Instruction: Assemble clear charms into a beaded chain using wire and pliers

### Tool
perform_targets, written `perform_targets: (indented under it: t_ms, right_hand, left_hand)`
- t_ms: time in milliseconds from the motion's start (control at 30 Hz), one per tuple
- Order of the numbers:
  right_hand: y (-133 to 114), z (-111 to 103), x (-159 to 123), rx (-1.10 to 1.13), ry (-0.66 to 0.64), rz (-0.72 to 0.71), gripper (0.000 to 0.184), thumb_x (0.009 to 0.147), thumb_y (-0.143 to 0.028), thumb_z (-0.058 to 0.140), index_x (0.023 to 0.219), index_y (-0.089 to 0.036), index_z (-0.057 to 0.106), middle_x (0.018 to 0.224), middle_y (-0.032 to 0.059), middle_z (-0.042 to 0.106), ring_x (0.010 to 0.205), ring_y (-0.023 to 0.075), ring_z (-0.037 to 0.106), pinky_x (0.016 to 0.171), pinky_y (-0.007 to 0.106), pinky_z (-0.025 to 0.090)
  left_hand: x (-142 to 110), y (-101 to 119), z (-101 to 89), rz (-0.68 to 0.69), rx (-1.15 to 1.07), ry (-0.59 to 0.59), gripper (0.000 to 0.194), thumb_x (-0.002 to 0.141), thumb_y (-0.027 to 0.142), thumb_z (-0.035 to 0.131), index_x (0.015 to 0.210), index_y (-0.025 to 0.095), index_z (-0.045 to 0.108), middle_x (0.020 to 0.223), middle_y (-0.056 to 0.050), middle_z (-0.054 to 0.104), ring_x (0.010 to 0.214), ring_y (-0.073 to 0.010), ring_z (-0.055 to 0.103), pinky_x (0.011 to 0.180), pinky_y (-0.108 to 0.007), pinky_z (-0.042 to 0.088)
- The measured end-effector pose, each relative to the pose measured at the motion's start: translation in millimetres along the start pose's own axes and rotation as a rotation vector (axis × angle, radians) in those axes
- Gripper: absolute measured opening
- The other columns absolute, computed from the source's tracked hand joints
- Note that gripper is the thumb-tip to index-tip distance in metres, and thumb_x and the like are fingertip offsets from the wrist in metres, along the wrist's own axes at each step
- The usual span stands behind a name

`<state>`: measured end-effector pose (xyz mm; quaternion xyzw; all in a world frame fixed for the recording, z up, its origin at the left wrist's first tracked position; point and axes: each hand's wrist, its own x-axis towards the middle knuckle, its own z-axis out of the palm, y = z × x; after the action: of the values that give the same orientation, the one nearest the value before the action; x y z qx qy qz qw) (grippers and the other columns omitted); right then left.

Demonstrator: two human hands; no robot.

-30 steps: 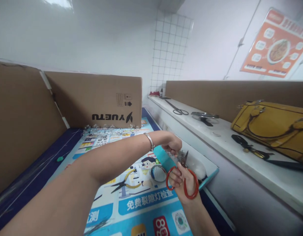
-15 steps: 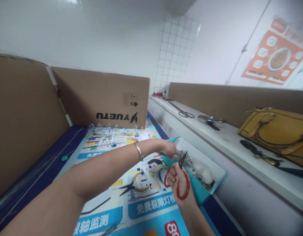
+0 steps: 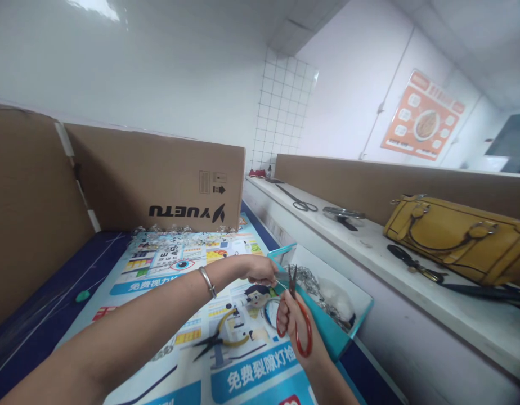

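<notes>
My left hand (image 3: pixel 262 270) is closed, with a thin pale strand (image 3: pixel 281 283) running from its fingers toward the scissors. A silver bangle (image 3: pixel 207 281) circles that wrist. My right hand (image 3: pixel 290 315) grips red-handled scissors (image 3: pixel 303 331), blades pointing up and slightly apart, close to the strand. Whether the blades touch it I cannot tell. Just beyond both hands is a turquoise box (image 3: pixel 323 323) with a white interior, holding a tangle of silvery pieces (image 3: pixel 306 281) and a whitish bundle (image 3: pixel 338 298). Yellow-handled pliers (image 3: pixel 222 339) lie on the printed sheet below my left forearm.
Clear small pieces (image 3: pixel 175 236) are scattered along the cardboard panel (image 3: pixel 158 174) at the back. On the white ledge (image 3: pixel 348 247) at right are dark scissors (image 3: pixel 302 205), a yellow handbag (image 3: pixel 454 239) and dark-handled tools (image 3: pixel 412 261). A green item (image 3: pixel 83 296) lies at left.
The view has turned a little, so everything sits further left. My left hand has drawn back from the box, and the strand now shows between it and the scissors. The blades point more upright.
</notes>
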<state>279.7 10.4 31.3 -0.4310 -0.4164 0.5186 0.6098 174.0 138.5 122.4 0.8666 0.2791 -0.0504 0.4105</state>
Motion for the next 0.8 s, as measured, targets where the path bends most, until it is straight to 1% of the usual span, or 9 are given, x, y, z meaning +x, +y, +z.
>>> perform_targets:
  t_ms: [100,133,233,367,533,600,700,800]
  right_hand:
    - [-2,-6,2,0.153,0.071,-0.021,0.034,0.078,-0.047,0.052,0.066,-0.022,0.033,0.053,-0.0076,0.026,0.041,0.0058,0.023,0.038,0.021,0.020]
    - [-2,-8,2,0.198,0.083,-0.009,0.034,0.077,-0.046,0.054,0.065,-0.022,0.032,0.054,-0.0081,0.024,0.040,0.0051,0.021,0.037,0.020,0.019]
    - [-3,-15,1,0.266,0.108,0.020,0.035,0.076,-0.045,0.056,0.065,-0.021,0.033,0.054,-0.0089,0.023,0.040,0.0040,0.019,0.036,0.018,0.018]
    - [2,-23,-1,0.261,0.112,0.022,0.035,0.074,-0.044,0.058,0.066,-0.021,0.033,0.054,-0.0096,0.023,0.040,0.0032,0.018,0.035,0.016,0.018]
    - [9,-25,-3,0.261,0.122,0.006,0.036,0.073,-0.042,0.059,0.067,-0.022,0.030,0.052,-0.0104,0.022,0.038,0.0030,0.017,0.033,0.015,0.016]
    - [10,-25,-2,0.247,0.120,-0.011,0.036,0.074,-0.042,0.059,0.067,-0.022,0.030,0.051,-0.0106,0.023,0.038,0.0033,0.019,0.034,0.016,0.017]
    - [10,-26,-1,0.225,0.103,-0.035,0.036,0.074,-0.042,0.059,0.067,-0.022,0.030,0.050,-0.0104,0.024,0.037,0.0038,0.023,0.034,0.017,0.021]
    - [11,-29,-1,0.177,0.082,-0.052,0.034,0.077,-0.044,0.055,0.067,-0.022,0.032,0.050,-0.0098,0.028,0.038,0.0048,0.027,0.036,0.018,0.025]
  left_hand:
    - [8,10,2.4,0.008,0.031,0.018,0.011,0.064,0.022,0.053,0.056,0.017,0.046,0.047,0.005,0.038,0.039,-0.0075,0.031,0.037,-0.021,0.022]
    - [11,14,3.9,0.009,0.041,0.030,0.011,0.064,0.021,0.053,0.057,0.017,0.046,0.047,0.005,0.037,0.039,-0.0076,0.031,0.038,-0.021,0.022]
    - [17,26,9.3,0.021,0.069,0.065,0.009,0.065,0.016,0.053,0.058,0.017,0.047,0.047,0.005,0.035,0.042,-0.0078,0.031,0.039,-0.021,0.022]
    - [22,36,14.1,0.043,0.106,0.084,0.011,0.062,0.009,0.054,0.055,0.015,0.048,0.050,0.004,0.036,0.049,-0.0079,0.030,0.041,-0.020,0.024]
    - [20,42,13.3,0.031,0.164,0.069,0.005,0.062,0.008,0.053,0.058,0.011,0.052,0.048,0.004,0.033,0.049,-0.0080,0.030,0.043,-0.020,0.026]
    - [19,44,11.7,0.014,0.186,0.058,0.006,0.061,0.006,0.052,0.062,0.012,0.054,0.047,0.004,0.033,0.048,-0.0083,0.031,0.042,-0.020,0.027]
    - [18,46,8.8,-0.012,0.207,0.044,0.013,0.059,0.004,0.049,0.067,0.013,0.054,0.047,0.005,0.036,0.047,-0.0082,0.033,0.041,-0.019,0.026]
    - [18,46,5.9,-0.043,0.216,0.030,0.014,0.057,0.006,0.047,0.066,0.015,0.052,0.049,0.005,0.039,0.046,-0.0079,0.034,0.040,-0.019,0.025]
